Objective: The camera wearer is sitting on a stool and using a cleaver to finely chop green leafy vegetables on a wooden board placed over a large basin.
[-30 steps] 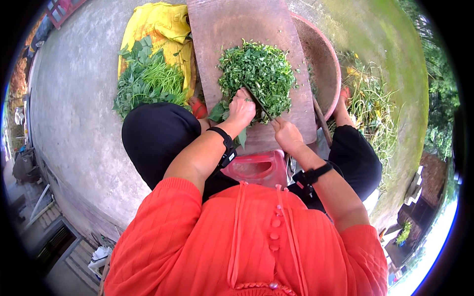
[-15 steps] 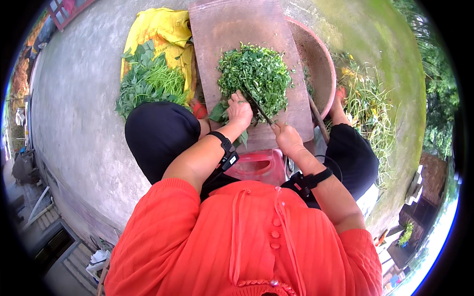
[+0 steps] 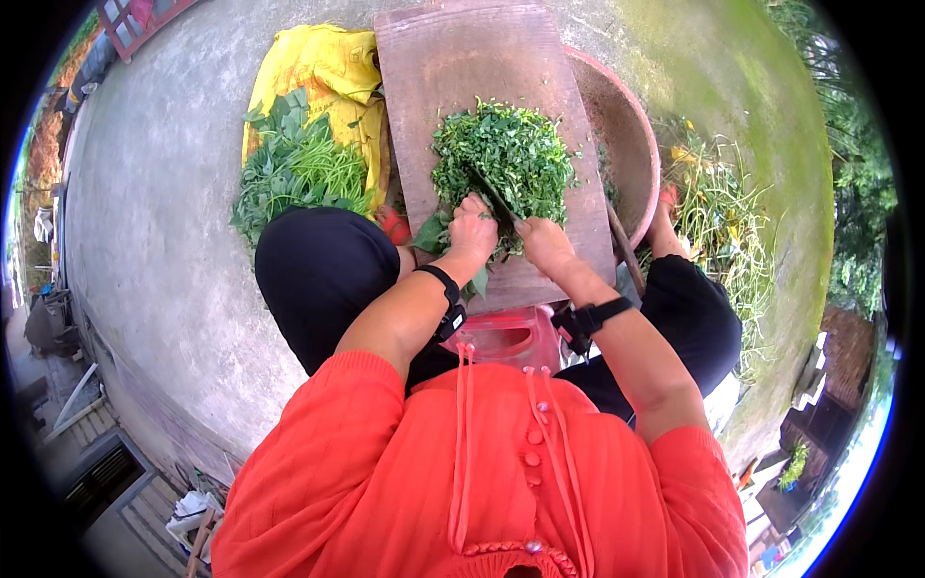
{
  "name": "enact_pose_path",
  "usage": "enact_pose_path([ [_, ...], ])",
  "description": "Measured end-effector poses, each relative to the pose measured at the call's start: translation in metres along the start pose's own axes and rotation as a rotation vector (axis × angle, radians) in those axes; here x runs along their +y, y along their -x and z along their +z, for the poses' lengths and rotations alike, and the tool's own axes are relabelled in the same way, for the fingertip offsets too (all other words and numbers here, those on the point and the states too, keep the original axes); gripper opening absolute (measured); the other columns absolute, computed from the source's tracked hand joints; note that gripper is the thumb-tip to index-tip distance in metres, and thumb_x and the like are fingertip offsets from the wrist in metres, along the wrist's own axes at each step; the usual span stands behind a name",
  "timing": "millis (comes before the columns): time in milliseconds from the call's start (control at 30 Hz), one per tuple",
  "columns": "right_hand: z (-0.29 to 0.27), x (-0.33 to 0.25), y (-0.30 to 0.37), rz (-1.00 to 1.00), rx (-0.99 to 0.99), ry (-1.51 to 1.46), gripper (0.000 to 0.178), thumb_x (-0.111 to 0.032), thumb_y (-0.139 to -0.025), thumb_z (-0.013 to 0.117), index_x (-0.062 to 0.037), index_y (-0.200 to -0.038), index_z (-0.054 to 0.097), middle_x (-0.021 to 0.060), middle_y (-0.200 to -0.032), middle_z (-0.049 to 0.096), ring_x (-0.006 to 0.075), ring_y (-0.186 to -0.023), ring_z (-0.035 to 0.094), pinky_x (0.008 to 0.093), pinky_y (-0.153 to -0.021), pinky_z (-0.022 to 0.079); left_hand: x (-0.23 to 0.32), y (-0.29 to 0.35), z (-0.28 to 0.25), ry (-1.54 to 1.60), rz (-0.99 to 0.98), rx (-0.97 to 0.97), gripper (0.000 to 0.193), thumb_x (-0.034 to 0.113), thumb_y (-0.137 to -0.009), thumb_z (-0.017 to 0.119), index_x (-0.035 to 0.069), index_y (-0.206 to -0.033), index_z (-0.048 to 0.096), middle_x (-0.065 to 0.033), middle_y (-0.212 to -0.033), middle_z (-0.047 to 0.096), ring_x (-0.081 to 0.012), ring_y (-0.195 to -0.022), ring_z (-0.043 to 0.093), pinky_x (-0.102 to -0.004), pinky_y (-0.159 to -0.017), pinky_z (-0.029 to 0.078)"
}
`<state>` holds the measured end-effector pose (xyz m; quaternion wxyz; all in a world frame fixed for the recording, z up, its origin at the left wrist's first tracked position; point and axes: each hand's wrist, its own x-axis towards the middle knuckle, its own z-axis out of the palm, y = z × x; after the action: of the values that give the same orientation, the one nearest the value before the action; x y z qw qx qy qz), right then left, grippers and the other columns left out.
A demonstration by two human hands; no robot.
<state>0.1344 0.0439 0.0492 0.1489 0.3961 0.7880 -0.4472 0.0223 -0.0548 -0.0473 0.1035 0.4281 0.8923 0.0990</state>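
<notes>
A heap of chopped green leaves [image 3: 506, 154] lies on a long wooden board [image 3: 472, 53] in front of me. My right hand [image 3: 547, 245] is closed round the handle of a knife, whose dark blade [image 3: 493, 197] slants up and left into the near side of the heap. Beside the blade, my left hand [image 3: 472, 227] presses with curled fingers on a bunch of leafy greens [image 3: 436, 234]. Some whole leaves stick out left of and below that hand. The fingertips are partly hidden among the greens.
Uncut greens [image 3: 303, 164] lie on a yellow sack [image 3: 318, 63] left of the board. A round reddish tub [image 3: 636, 125] stands partly under the board's right side. Stalks [image 3: 723, 222] are strewn on the ground farther right. A red plastic stool [image 3: 501, 335] sits between my knees.
My right hand and the knife have moved slightly left and up, bringing the blade closer to my left hand. The whole view has shifted a little.
</notes>
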Motion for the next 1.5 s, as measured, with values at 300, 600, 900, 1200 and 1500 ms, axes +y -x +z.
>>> enact_pose_path([
  [300,0.014,0.012,0.068,0.154,-0.016,0.133,0.037,-0.036,-0.096,0.043,-0.0070,-0.113,0.059,0.0258,-0.103,0.065,0.0454,-0.100,0.061,0.0533,-0.088,0.046,-0.010,0.000,0.014,0.063,-0.029,0.006,0.036,0.011,-0.083,0.056,-0.006,-0.112,0.043,-0.0196,-0.098,0.052,-0.0382,-0.091,0.059,-0.0446,-0.070,0.056],
  [600,0.014,0.028,-0.001,-0.026,-0.015,0.026,0.040,-0.038,-0.096,0.042,-0.0055,-0.109,0.061,0.0276,-0.104,0.064,0.0436,-0.104,0.059,0.0513,-0.090,0.046,-0.007,0.007,0.004,-0.006,-0.014,-0.078,0.059,0.004,-0.078,0.056,-0.015,-0.131,0.038,-0.0233,-0.104,0.051,-0.0398,-0.092,0.058,-0.0442,-0.072,0.054],
  [900,0.018,0.017,0.067,0.139,0.031,0.155,0.037,-0.037,-0.096,0.043,-0.0072,-0.108,0.060,0.0260,-0.101,0.065,0.0453,-0.098,0.061,0.0528,-0.087,0.046,0.000,0.022,0.007,0.086,-0.134,0.085,0.059,0.001,-0.078,0.054,-0.015,-0.133,0.038,-0.0232,-0.103,0.050,-0.0409,-0.090,0.055,-0.0466,-0.077,0.052],
  [1200,0.032,0.009,-0.002,0.103,0.020,0.013,0.039,-0.040,-0.096,0.043,-0.0072,-0.107,0.062,0.0250,-0.105,0.065,0.0440,-0.102,0.060,0.0504,-0.088,0.047,-0.022,0.014,0.019,-0.191,0.118,0.046,0.058,0.009,-0.077,0.056,-0.023,-0.124,0.043,-0.0213,-0.095,0.054,-0.0334,-0.083,0.059,-0.0399,-0.059,0.055],
  [1500,0.013,0.011,0.075,0.119,-0.026,0.107,0.038,-0.038,-0.096,0.044,-0.0067,-0.110,0.060,0.0263,-0.103,0.065,0.0448,-0.101,0.060,0.0518,-0.089,0.046,-0.017,0.016,0.020,-0.058,-0.057,-0.028,0.066,0.007,-0.076,0.059,-0.019,-0.132,0.035,-0.0204,-0.102,0.050,-0.0359,-0.088,0.057,-0.0416,-0.064,0.055],
])
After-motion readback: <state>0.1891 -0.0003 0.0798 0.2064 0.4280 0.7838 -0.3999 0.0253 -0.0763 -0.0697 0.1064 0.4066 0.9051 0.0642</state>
